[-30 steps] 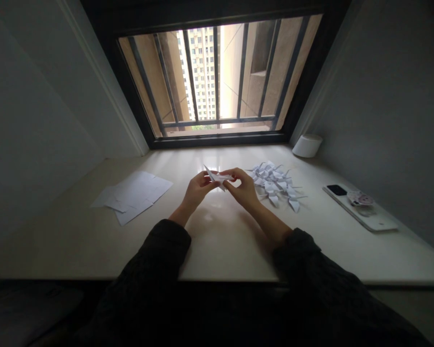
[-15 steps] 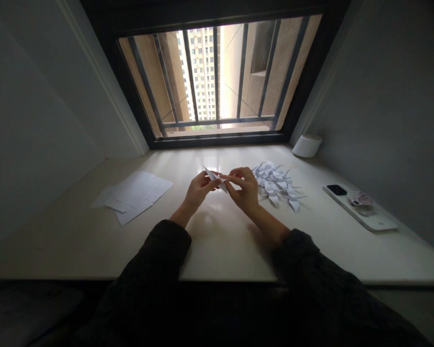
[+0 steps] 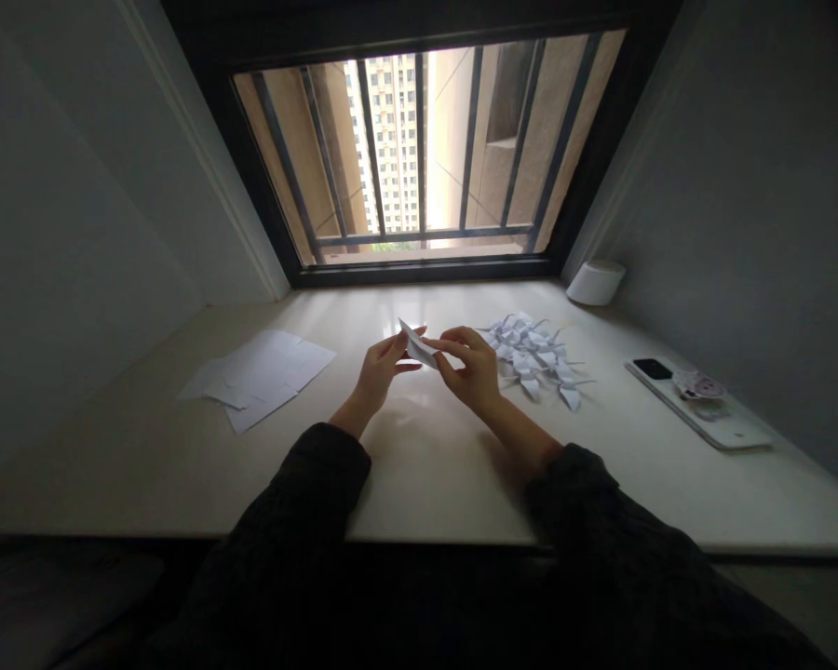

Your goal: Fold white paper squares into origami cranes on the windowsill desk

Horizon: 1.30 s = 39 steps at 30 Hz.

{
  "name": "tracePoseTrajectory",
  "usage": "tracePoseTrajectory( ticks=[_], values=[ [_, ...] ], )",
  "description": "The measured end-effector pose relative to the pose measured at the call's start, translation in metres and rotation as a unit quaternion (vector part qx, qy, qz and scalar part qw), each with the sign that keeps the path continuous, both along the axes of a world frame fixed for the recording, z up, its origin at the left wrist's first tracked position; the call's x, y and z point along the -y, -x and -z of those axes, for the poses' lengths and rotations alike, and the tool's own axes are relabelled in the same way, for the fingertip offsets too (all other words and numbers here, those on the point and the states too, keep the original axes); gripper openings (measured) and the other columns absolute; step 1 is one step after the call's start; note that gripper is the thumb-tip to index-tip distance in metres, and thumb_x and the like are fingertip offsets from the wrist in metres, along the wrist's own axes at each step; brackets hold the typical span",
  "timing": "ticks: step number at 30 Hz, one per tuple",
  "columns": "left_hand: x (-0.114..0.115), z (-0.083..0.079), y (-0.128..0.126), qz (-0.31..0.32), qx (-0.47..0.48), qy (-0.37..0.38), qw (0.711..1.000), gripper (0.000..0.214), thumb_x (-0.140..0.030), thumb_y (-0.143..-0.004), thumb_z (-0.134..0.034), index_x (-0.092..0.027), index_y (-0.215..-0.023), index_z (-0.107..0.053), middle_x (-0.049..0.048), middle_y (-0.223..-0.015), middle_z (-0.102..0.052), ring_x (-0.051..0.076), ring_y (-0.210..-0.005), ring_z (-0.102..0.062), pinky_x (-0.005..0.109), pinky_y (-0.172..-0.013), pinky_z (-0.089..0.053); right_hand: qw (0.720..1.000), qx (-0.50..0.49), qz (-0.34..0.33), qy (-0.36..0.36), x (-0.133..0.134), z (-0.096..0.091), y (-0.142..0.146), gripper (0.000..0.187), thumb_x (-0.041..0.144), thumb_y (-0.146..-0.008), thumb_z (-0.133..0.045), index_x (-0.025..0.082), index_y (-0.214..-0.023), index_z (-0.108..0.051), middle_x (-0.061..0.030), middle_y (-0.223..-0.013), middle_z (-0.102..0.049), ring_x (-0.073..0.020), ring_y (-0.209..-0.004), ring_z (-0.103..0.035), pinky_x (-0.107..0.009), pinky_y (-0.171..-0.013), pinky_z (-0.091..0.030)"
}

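Note:
Over the middle of the pale desk (image 3: 425, 465), my left hand (image 3: 381, 368) and my right hand (image 3: 471, 368) both pinch a small folded white paper piece (image 3: 416, 344). The left fingers close on its left end. The right thumb and fingers close on its right end. The paper is held a little above the desk, tilted up to the left. Just right of my right hand lies a heap of several folded white paper cranes (image 3: 534, 358).
A loose stack of white paper sheets (image 3: 258, 377) lies at the left. A white phone (image 3: 698, 409) with a round sticker grip lies at the right. A white round container (image 3: 596, 281) stands in the back right corner below the barred window (image 3: 419, 158).
The folded paper has been turned between my fingers and now shows a flatter, narrower face. Both hands stay at the same place above the desk.

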<state>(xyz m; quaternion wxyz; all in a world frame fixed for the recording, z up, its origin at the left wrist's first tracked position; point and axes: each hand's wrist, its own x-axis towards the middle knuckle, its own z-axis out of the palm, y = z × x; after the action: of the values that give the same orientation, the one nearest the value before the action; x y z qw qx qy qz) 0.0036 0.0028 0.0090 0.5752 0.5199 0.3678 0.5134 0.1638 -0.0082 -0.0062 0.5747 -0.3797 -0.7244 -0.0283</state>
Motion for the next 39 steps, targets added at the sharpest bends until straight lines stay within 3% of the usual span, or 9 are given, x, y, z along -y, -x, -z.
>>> tracePoseTrajectory(
  ticks=[5,11,16,23,35,39],
  values=[
    [0.0,-0.002,-0.001,-0.026,-0.028,0.018,0.999,0.052,-0.058,-0.071,-0.064,-0.013,-0.096,-0.071,0.0083,-0.085,-0.07,0.016,-0.071,-0.064,0.03,-0.069,-0.052,0.999,0.008,-0.048,0.019,0.001,0.001,0.002,0.028,0.018,-0.081,-0.054,0.027,-0.103,-0.069,-0.0026,-0.092,-0.067,-0.013,-0.072,-0.061,-0.027,-0.065,-0.05],
    [-0.001,0.005,-0.001,-0.043,-0.067,-0.004,0.997,0.048,-0.059,-0.069,-0.066,-0.012,-0.08,-0.069,0.0044,-0.069,-0.065,0.014,-0.062,-0.062,0.031,-0.064,-0.053,0.998,0.062,-0.015,0.025,-0.003,0.004,-0.001,0.026,0.019,-0.079,-0.058,0.028,-0.1,-0.071,-0.0011,-0.086,-0.068,-0.014,-0.072,-0.061,-0.027,-0.066,-0.048],
    [-0.004,0.013,-0.002,-0.027,-0.058,0.009,0.998,0.05,-0.06,-0.068,-0.066,-0.012,-0.08,-0.067,0.0055,-0.071,-0.065,0.015,-0.062,-0.062,0.033,-0.065,-0.054,0.995,0.095,0.026,-0.002,-0.004,0.005,-0.002,0.02,0.02,-0.079,-0.06,0.027,-0.093,-0.073,-0.0006,-0.076,-0.067,-0.0159,-0.07,-0.057,-0.03,-0.067,-0.044],
    [0.0,0.005,-0.004,0.05,-0.038,0.045,0.997,0.046,-0.054,-0.069,-0.069,-0.014,-0.094,-0.065,0.0086,-0.089,-0.067,0.019,-0.082,-0.063,0.035,-0.072,-0.053,0.996,0.068,0.045,-0.027,-0.004,0.005,-0.003,0.017,0.023,-0.081,-0.059,0.025,-0.092,-0.072,-0.0008,-0.072,-0.065,-0.0156,-0.068,-0.055,-0.03,-0.065,-0.041],
    [0.004,0.0,-0.006,0.07,-0.047,0.036,0.996,0.042,-0.041,-0.067,-0.074,-0.015,-0.098,-0.064,0.0066,-0.09,-0.065,0.017,-0.08,-0.061,0.037,-0.076,-0.052,0.995,0.076,0.048,-0.036,-0.005,0.005,-0.005,0.024,0.015,-0.074,-0.058,0.026,-0.091,-0.072,-0.0012,-0.075,-0.064,-0.0171,-0.07,-0.054,-0.031,-0.067,-0.04],
    [0.003,0.0,-0.006,0.069,-0.041,0.04,0.996,0.043,-0.041,-0.067,-0.074,-0.015,-0.099,-0.063,0.008,-0.092,-0.066,0.019,-0.082,-0.062,0.039,-0.077,-0.051,0.995,0.075,0.057,-0.024,-0.004,0.005,-0.004,0.018,0.017,-0.073,-0.059,0.022,-0.087,-0.07,-0.0018,-0.073,-0.063,-0.0179,-0.071,-0.054,-0.031,-0.067,-0.041]
  ],
)
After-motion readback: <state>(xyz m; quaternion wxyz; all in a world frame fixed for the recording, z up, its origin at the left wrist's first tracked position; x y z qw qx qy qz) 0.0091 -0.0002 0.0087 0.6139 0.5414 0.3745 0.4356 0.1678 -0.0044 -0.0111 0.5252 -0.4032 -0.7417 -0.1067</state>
